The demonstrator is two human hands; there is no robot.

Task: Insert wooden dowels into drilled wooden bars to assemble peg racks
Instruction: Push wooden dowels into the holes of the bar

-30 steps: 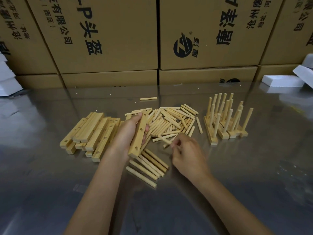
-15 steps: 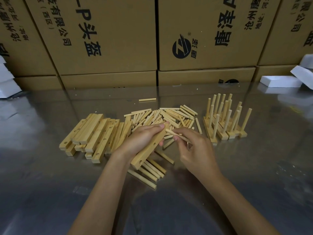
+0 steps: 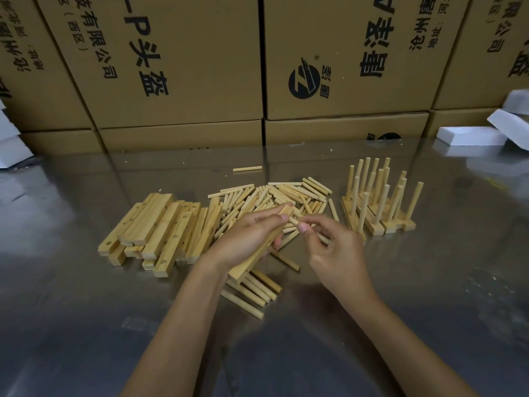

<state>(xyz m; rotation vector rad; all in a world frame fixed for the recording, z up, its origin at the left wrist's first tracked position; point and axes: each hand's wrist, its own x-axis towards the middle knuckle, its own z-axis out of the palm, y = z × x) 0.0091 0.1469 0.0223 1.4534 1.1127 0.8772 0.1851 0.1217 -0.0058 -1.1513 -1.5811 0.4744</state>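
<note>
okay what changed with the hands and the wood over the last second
The left hand lifted its bar off the piles and tilted it toward the right hand, which picked a dowel from the loose heap and brought its tip to the bar's far end. Bar stack and finished racks stayed put.

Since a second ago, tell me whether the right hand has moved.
Yes. The right hand, pinching a dowel, has come up off the loose dowel pile and leftward to the upper end of the drilled bar in the left hand.
</note>
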